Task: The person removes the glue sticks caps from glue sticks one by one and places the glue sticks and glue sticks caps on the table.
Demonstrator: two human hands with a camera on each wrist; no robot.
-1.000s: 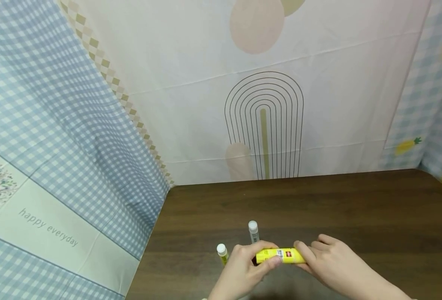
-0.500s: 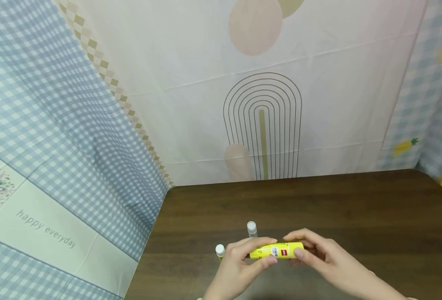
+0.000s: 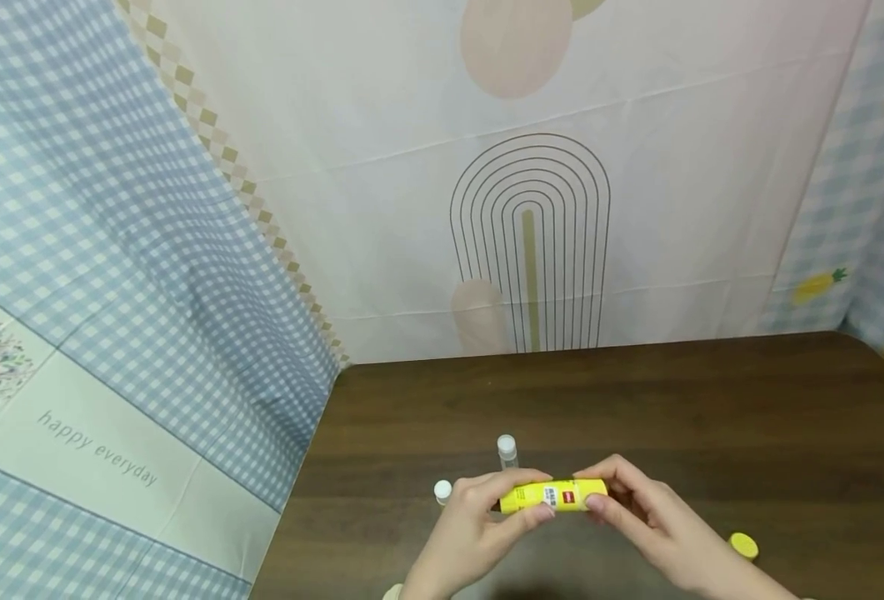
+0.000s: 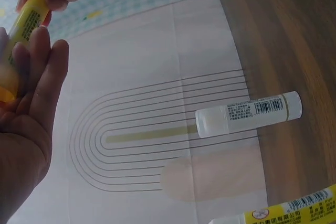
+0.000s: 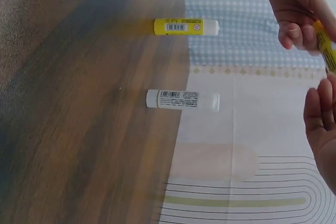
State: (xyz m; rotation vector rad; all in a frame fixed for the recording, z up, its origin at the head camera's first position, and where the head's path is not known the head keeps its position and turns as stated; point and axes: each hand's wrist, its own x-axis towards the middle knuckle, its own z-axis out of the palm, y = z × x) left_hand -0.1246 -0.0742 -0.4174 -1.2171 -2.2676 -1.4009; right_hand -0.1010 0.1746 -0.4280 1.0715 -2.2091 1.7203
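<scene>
Both hands hold one yellow glue stick level above the table. My left hand pinches its left end between thumb and fingers. My right hand grips the right end, thumb on the near side and fingers over the far side. In the left wrist view the glue stick slants between the hands, its lower part behind the fingers. Just beyond the left hand stand a whitish, see-through glue stick and a yellow glue stick with a white cap; the left hand hides their lower parts in the head view.
A yellow round cap-like piece sits on the brown wooden table, beside the right forearm. A white patterned cloth hangs behind the table, and a blue checked cloth runs along the left.
My right hand has shifted its grip on the glue stick's right end, its thumb now on the near side. The yellow cap-like piece has come into view beside the right forearm.
</scene>
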